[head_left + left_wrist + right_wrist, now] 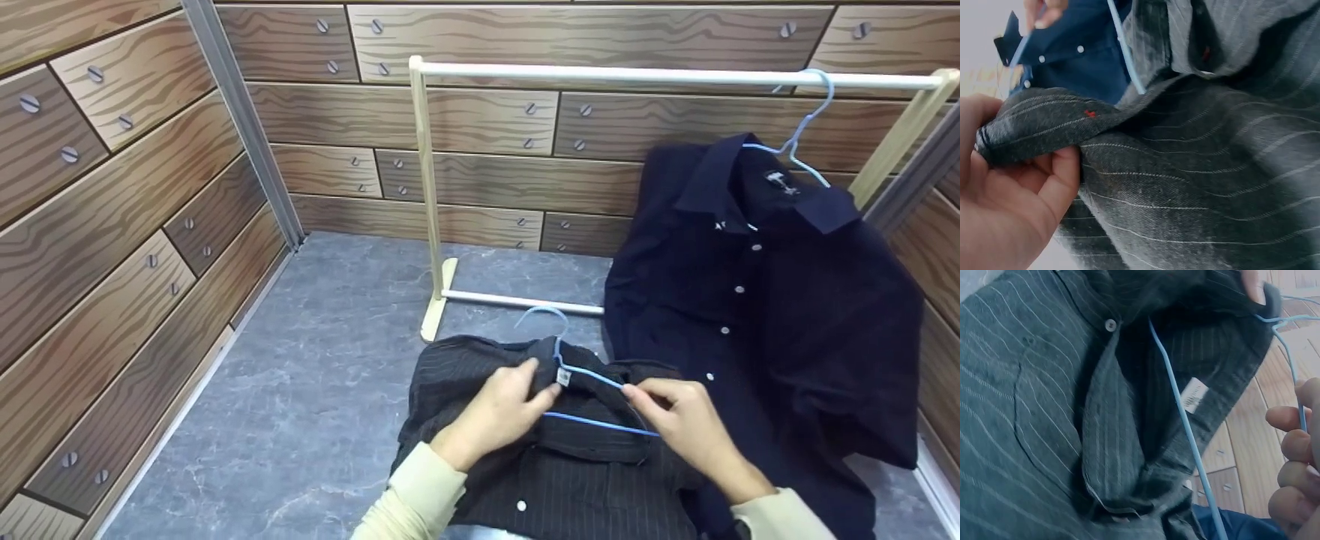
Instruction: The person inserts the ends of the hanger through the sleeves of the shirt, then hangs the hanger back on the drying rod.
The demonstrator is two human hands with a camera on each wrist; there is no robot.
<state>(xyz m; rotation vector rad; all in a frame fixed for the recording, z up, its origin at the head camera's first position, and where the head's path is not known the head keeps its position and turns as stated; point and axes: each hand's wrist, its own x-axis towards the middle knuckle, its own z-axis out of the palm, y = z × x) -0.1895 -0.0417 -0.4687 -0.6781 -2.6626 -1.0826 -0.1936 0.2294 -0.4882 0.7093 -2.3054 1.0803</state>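
Observation:
A dark pinstriped shirt (600, 487) lies on the grey floor in the head view, its collar toward the rack. My left hand (499, 409) pinches the collar's left side; in the left wrist view the thumb and fingers hold the folded collar edge (1044, 126). A light blue hanger (600, 425) overlaps the neck opening, its hook above the collar and its lower bar across the front. My right hand (686, 424) grips the hanger's right shoulder. In the right wrist view the lower bar (1185, 422) runs into the neck opening, past the white label (1193, 395).
Behind stands a low rack with a white rail (600, 73) and a wooden left post (427, 180). A navy shirt (675, 285) hangs from it on another blue hanger (806, 120), close beside my right hand. Wood-patterned walls (480, 176) enclose the floor.

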